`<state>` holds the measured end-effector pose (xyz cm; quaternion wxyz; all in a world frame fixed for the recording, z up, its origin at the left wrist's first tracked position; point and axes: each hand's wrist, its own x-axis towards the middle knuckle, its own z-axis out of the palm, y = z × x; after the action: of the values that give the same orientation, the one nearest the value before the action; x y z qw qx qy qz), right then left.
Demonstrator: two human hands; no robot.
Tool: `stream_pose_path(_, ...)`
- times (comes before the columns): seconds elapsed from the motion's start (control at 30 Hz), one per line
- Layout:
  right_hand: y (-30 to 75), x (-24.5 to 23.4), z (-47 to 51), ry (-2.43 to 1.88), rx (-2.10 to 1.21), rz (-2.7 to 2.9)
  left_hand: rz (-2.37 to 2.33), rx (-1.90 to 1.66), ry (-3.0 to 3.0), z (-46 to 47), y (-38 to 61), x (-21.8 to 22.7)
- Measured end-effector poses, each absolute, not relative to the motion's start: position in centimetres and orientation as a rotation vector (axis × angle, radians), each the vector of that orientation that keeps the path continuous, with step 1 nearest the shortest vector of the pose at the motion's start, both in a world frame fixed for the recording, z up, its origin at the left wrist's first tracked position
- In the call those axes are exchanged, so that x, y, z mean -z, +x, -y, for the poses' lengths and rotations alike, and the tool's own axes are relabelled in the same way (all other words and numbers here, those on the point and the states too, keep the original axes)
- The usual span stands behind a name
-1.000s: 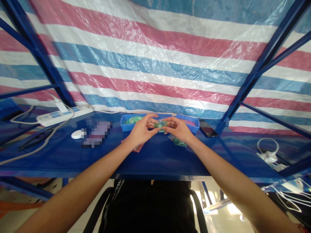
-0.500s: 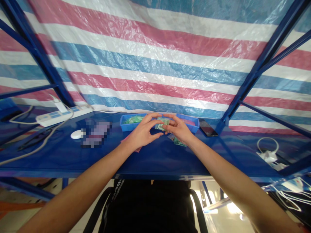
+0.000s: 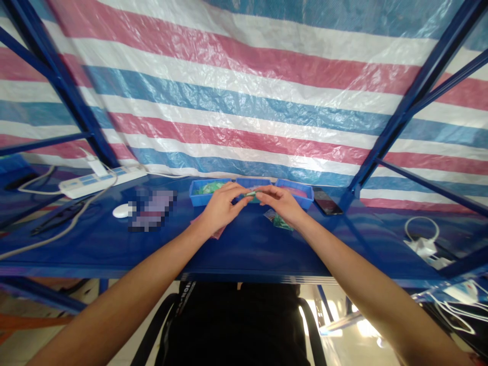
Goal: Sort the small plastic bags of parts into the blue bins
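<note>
A small green packet is pinched between my two hands above the desk, seen nearly edge-on. My left hand has thumb and fingers closed at its left end. At the other end, the fingertips of my right hand grip it. Behind my left hand stands a blue tray of green packets. A second blue tray is partly hidden behind the hands, and a third blue tray holds pinkish contents. Pink packets lie under my left wrist; green packets lie beside my right wrist.
On the blue desk, a black phone lies right of the trays. To the left are a white mouse, a pixelated patch and a power strip with cables. A white charger sits at far right. Striped sheeting hangs behind.
The green packet has turned from showing its face to nearly edge-on. My left hand's fingers have closed from a spread pose onto it, while the right hand keeps hold.
</note>
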<state>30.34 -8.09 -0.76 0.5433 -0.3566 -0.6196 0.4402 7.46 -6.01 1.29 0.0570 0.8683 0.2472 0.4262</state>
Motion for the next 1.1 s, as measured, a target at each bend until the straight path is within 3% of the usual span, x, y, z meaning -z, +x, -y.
stream_pose_path(0.17, 30.2, 1.1, 8.1, -0.788, -1.125, 1.51, -0.87, -1.2, 2.566, 6.7, 7.6, -1.4)
stream_pose_path(0.53, 30.5, 1.1, 8.0, -0.85, -1.282, 1.29, -0.608, -1.195, 2.74, 5.8, 7.6, -0.9)
stream_pose_path(0.77, 30.3, 0.4, 8.6, -0.93, -1.377, 1.29, -0.83, -1.239, 2.627, 6.2, 7.5, -1.3)
stream_pose_path(1.1, 30.5, 1.3, 7.9, -0.944, -1.238, 1.348, -0.765, -1.304, 2.627, 6.4, 7.5, -1.3)
